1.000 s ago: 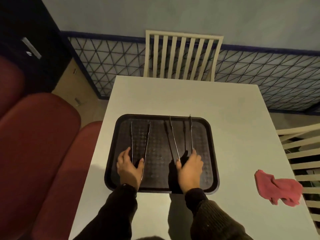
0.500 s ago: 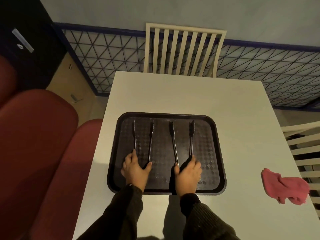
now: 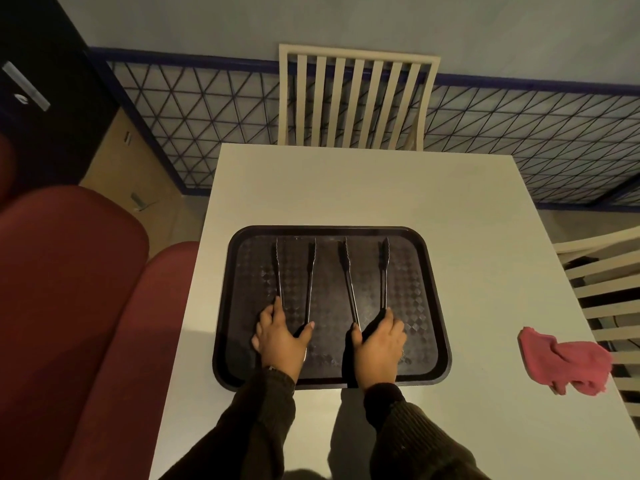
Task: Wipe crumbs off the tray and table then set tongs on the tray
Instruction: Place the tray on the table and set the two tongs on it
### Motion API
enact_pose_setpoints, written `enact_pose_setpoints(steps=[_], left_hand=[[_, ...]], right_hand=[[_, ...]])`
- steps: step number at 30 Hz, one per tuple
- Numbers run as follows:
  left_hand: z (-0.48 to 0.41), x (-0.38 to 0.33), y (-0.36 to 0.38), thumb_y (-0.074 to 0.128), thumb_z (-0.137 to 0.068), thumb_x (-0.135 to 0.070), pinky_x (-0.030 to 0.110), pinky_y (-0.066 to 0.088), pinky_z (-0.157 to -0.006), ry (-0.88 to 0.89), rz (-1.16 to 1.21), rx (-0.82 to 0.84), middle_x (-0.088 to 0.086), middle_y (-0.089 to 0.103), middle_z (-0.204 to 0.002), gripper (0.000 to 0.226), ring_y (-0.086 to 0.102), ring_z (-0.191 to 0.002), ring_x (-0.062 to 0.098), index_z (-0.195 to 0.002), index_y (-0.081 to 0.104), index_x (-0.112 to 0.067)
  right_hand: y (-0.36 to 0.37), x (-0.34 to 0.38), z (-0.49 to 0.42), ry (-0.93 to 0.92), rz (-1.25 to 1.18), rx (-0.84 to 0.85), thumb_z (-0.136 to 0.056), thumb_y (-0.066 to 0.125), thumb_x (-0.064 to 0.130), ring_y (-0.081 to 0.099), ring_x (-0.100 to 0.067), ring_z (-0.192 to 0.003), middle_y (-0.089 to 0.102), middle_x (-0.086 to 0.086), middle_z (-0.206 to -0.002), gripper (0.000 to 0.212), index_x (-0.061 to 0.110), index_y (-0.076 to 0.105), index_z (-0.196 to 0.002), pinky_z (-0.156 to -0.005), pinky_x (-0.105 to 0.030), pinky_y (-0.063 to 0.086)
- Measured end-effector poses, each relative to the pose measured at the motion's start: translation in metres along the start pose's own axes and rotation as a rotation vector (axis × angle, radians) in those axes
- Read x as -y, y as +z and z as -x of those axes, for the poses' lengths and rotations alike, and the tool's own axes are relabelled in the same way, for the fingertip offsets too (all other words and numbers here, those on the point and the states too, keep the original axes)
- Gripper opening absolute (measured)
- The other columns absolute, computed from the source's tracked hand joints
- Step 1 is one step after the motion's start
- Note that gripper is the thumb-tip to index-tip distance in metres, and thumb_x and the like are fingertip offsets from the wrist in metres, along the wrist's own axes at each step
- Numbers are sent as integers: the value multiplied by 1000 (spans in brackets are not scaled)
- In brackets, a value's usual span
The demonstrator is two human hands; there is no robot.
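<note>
Furthest left are two dark red padded seats (image 3: 72, 292), their edge close against the side of the white bench (image 3: 363, 188). A black tray (image 3: 330, 344) with a checkered surface sits on the near half of the bench, toward its left side, and both pairs of tongs lie inside it.

The left tongs (image 3: 311, 275) lie flat in the left half of the tray. Their two arms are spread apart and their toothed tips point toward the far rim. The left hand (image 3: 280, 337) covers their hinge end near the tray's near rim and grips it, with a finger running up the outer arm and the thumb pressed against the inner arm. A strip of bare tray separates this pair from the next.

The right tongs (image 3: 384, 271) lie in the right half, roughly parallel to the first pair. Their arms are also spread and their tips point the same way. The right hand (image 3: 377, 341) grips their hinge end in mirror fashion, with the thumb on the inner arm and the fingers curled over the outer one. Both wrists cross the tray's near rim, and the dark sleeves trail back over the bench.

To the right of the tray, well apart from it and from both hands, a crumpled pink cloth (image 3: 564, 365) rests on the bench near its right edge. A pale slatted chair (image 3: 356, 98) stands at the far side of the bench. Another chair (image 3: 609, 292) shows at the right edge.
</note>
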State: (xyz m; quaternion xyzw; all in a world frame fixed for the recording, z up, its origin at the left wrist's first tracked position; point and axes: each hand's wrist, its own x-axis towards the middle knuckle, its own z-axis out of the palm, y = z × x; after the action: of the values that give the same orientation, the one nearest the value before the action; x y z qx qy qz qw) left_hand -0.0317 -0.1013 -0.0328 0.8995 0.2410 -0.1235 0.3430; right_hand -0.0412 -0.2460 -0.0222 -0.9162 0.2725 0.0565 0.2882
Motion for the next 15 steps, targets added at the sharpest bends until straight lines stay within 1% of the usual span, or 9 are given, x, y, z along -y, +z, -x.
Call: enact_pose_setpoints(steps=[7,9,11,12,13,15], left_hand=[[-3,5,-3,67,-83,-50,48,21,-119,38,3,12,6,34,-153,88,34,-142,27,-154,27,-19],[-3,6,-8,65,-84,-52,47,18,-120,37,16,18,5,33,-154,87,33,-143,27,-155,26,-19],[-4,10,-16,61,-88,-50,47,18,-120,20,66,-8,6,33,-155,79,34,-143,28,-154,29,-19],[-4,14,-23,60,-91,-46,49,22,-120,13,90,-43,8,36,-153,72,38,-141,29,-152,33,-19],[-5,22,-29,60,-93,-39,51,29,-117,15,115,-102,11,41,-150,64,43,-136,32,-149,40,-17],[-3,41,-42,64,-92,-21,53,43,-105,15,123,-264,20,53,-135,49,53,-123,39,-138,54,-8]], right_hand=[[0,-2,0,0,-8,-2,-87,62,34,39,-29,-125,40,-16,-135,74,5,26,-144,-106,-39,36],[-3,-2,-1,-2,-8,15,-86,62,41,38,-29,-127,38,-16,-138,81,5,21,-146,-107,-40,36],[-10,-5,-3,-19,-23,11,-85,60,48,37,-31,-128,37,-16,-140,84,5,21,-147,-107,-43,35],[-16,-9,-4,-45,-10,-14,-87,57,49,38,-33,-127,38,-17,-140,80,6,25,-146,-105,-45,36],[-23,-15,-5,-72,23,-57,-89,55,46,39,-35,-125,40,-19,-139,72,6,31,-143,-103,-47,36],[-38,-32,-12,-70,79,-170,-91,54,32,43,-39,-118,44,-22,-135,54,7,41,-137,-97,-51,38]])
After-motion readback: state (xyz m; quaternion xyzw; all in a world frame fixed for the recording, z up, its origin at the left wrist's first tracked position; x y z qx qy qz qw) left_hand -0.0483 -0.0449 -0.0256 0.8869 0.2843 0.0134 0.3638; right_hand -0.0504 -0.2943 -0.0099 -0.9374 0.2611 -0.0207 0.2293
